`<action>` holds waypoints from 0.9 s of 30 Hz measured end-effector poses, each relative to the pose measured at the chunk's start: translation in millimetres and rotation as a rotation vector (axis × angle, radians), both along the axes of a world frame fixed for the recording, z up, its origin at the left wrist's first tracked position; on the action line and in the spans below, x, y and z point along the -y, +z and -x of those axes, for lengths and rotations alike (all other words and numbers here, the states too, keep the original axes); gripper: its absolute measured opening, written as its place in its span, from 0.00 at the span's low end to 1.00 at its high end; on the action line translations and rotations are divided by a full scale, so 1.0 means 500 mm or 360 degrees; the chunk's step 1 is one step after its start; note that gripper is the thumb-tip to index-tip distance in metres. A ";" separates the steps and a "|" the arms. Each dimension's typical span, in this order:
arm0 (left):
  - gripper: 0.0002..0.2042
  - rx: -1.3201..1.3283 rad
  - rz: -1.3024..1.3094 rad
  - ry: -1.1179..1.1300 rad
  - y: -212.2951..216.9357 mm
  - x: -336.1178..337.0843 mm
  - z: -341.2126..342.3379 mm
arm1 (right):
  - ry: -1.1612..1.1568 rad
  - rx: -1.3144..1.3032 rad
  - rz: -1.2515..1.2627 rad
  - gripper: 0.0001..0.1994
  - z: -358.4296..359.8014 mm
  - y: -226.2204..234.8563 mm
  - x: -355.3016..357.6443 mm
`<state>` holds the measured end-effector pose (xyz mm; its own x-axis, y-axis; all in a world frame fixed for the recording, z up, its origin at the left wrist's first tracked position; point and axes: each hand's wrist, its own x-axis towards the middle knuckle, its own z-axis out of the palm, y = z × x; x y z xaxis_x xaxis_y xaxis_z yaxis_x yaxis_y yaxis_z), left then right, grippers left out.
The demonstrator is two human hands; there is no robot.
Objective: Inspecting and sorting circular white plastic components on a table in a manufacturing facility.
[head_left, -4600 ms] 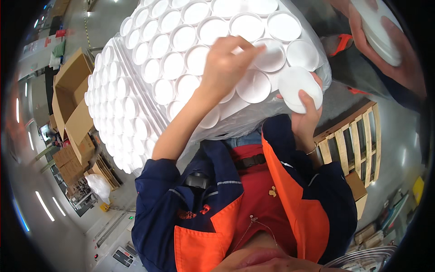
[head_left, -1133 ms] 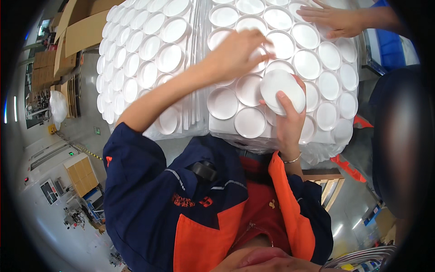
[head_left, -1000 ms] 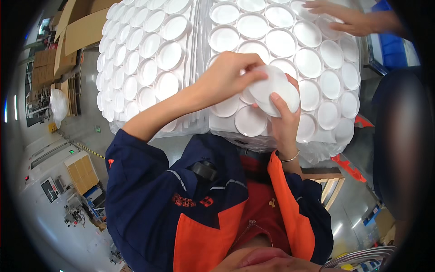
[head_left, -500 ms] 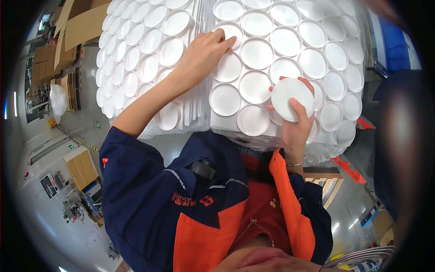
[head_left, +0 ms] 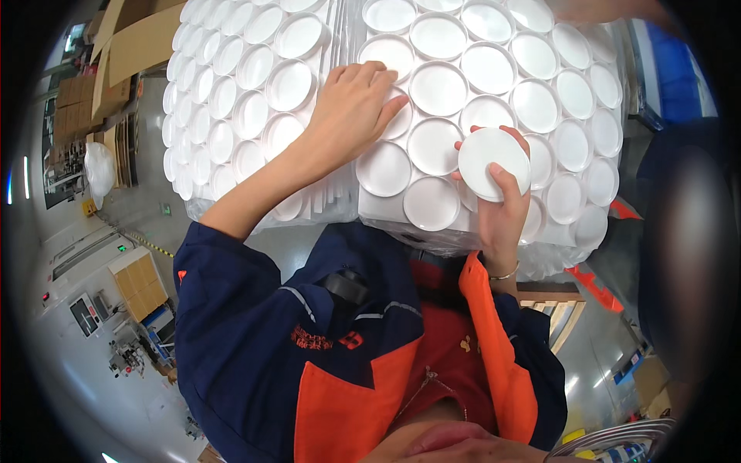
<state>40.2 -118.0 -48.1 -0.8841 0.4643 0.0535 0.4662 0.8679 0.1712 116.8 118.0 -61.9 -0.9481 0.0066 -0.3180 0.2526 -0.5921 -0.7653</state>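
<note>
My right hand [head_left: 505, 197] grips a white round disc [head_left: 486, 163], thumb on its face and fingers round its far edge. It hovers over rows of shallow white round lids [head_left: 431, 147] laid side by side. Farther left, my left hand [head_left: 351, 112] lies palm down with its thumb apart from its fingers, over the leftmost column of these lids. Its fingertips touch or hover just above a lid [head_left: 387, 55]; which of the two I cannot tell. Beneath the left forearm is another block of similar lids [head_left: 291, 85]. The underside of the left hand is hidden.
Clear plastic wrapping [head_left: 432, 241] hangs along the near edge of the lids. A blurred bare arm [head_left: 614, 9] of another person reaches in at the top right. Cardboard boxes [head_left: 143, 46] stand at the far left, and a wooden pallet [head_left: 559, 309] shows at lower right.
My left hand has drawn slightly back toward me, its thumb and fingers spreading out. My right hand, still holding the disc, has shifted a little to the left.
</note>
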 end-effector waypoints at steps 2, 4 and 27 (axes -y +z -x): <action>0.20 0.0032 -0.0029 -0.0008 -0.008 0.002 0.000 | 0.0024 0.0012 0.0016 0.31 0.000 -0.001 0.003; 0.20 -0.0040 -0.0094 -0.0048 -0.023 0.001 0.007 | 0.0047 0.0019 0.0030 0.31 0.002 0.000 0.008; 0.05 -0.0655 -0.0327 -0.0112 0.071 0.042 0.195 | 0.0138 -0.0106 0.0174 0.33 0.026 0.013 0.033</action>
